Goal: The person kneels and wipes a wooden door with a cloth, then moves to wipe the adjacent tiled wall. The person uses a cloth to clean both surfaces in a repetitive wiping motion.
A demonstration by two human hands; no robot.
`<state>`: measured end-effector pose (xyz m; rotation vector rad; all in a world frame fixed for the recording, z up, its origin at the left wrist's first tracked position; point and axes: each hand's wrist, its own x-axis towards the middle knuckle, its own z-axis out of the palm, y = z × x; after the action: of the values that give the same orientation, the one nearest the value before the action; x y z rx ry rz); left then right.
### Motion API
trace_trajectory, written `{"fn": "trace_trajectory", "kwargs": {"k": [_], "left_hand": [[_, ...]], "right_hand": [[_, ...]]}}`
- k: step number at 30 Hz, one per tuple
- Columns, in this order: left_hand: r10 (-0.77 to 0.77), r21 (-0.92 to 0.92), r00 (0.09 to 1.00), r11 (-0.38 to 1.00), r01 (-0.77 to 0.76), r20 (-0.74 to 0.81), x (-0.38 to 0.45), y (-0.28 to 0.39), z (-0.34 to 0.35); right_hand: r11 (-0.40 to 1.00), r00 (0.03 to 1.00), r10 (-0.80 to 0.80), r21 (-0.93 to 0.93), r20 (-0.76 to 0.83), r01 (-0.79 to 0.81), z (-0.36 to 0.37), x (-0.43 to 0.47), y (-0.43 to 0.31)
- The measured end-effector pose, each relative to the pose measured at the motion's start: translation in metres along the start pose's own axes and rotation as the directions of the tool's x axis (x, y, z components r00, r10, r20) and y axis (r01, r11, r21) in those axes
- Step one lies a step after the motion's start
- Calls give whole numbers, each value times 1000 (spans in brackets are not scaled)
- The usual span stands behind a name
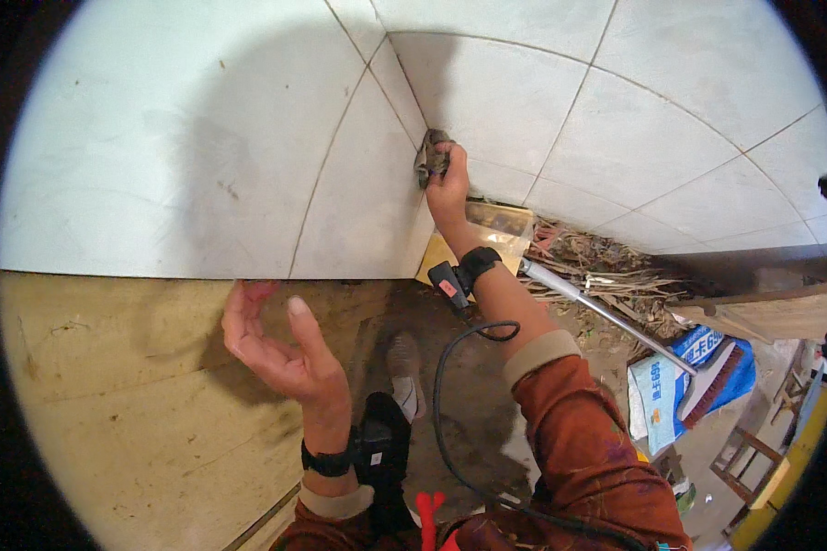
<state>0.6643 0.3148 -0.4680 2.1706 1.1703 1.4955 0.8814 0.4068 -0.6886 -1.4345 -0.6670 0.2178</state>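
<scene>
A crumpled grey-brown rag (428, 157) is pinched in my right hand (449, 189). The hand presses it into the corner where the left white tiled surface (248, 158) meets the right tiled wall (565, 131). Empty and palm up, my left hand (282, 351) has its fingers curled apart, thumb raised. Its fingertips reach the lower edge of the left tiles, in front of a wooden panel (124, 365); whether they touch the edge is unclear. Both wrists wear black straps with small devices, and a dark cable loops below my right forearm.
Below the corner lies a yellow board with clear plastic (499, 234), beside a heap of dry sticks (606, 268). A broom with a metal handle (613, 320) rests across a blue and white printed sack (661, 392). A wooden frame (744, 465) stands lower right.
</scene>
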Motion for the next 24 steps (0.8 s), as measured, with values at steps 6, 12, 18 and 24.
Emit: {"fn": "trace_trajectory", "kwargs": {"k": [6,12,18,24], "left_hand": [[6,-16,1000,1000,-6,7,0,2,1],[-63,-37,998,997,64,24,-1,3,-4],[-66,-50,997,996,68,37,1,6,-4],[-62,-69,998,996,64,31,3,9,-4]], "right_hand": [[996,996,-77,58,39,75,-5,21,-76],[873,875,-477,-65,83,483,-9,42,-112],[997,994,-70,22,85,68,-9,3,-6],[858,881,419,224,219,-463,-60,-15,-15]]}}
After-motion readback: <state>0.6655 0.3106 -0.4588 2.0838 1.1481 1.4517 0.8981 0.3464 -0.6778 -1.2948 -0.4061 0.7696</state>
